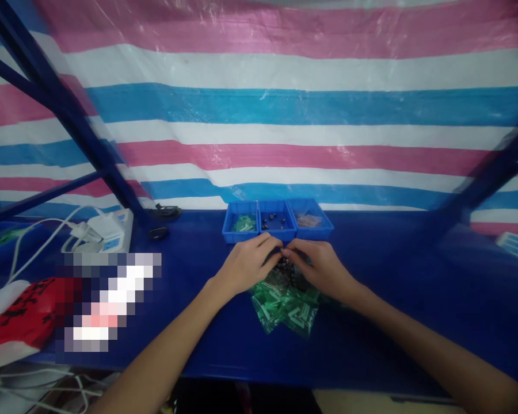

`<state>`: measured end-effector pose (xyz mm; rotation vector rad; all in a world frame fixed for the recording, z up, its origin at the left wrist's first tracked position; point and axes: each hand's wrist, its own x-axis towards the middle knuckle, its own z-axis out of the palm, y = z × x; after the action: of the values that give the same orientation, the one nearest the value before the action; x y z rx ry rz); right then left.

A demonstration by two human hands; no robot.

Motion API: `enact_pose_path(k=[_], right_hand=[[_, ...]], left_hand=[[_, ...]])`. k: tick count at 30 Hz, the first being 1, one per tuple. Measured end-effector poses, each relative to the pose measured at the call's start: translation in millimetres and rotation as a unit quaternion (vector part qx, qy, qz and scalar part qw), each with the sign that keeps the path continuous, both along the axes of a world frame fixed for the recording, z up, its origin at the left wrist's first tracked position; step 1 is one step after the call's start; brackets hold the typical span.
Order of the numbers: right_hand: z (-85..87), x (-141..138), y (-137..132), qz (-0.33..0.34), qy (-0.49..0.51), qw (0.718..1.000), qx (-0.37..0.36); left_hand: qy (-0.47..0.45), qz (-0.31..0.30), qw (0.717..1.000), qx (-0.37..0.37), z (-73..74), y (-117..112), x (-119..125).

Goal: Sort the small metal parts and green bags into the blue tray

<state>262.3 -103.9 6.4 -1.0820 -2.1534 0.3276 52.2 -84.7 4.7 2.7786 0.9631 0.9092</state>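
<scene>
My left hand [252,261] and my right hand [317,263] meet at the fingertips over a heap of small dark parts [285,270]. Both are closed in a pinch around something tiny and dark, too small to name. Below them on the blue table lie green plastic packets [285,305] with pale strips inside. Just beyond my fingers stand three joined blue bins: the left bin [228,230] has green packets, the middle bin [291,230] a few small dark parts, and the right bin [326,230] clear bags with brownish contents.
A white power strip [123,230] with cables is at the left, near a black oval object [157,233]. A red bag [30,313] lies at the left edge. Blue frame posts [479,184] flank the table, and a striped sheet [285,109] hangs behind.
</scene>
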Motion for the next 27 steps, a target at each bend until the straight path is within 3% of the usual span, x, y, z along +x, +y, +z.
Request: enact_pose_path(k=[16,27], right_hand=[[-5.5,1.0,3.7,-0.003,0.000,1.000,0.026],[-10.6,4.4,3.5,-0.009,-0.055,0.996,0.065]], left_hand=[[0.005,0.011,1.000,-0.020,1.5,-0.4,1.5],[0.006,0.000,1.000,-0.028,0.2,-0.4,1.5]])
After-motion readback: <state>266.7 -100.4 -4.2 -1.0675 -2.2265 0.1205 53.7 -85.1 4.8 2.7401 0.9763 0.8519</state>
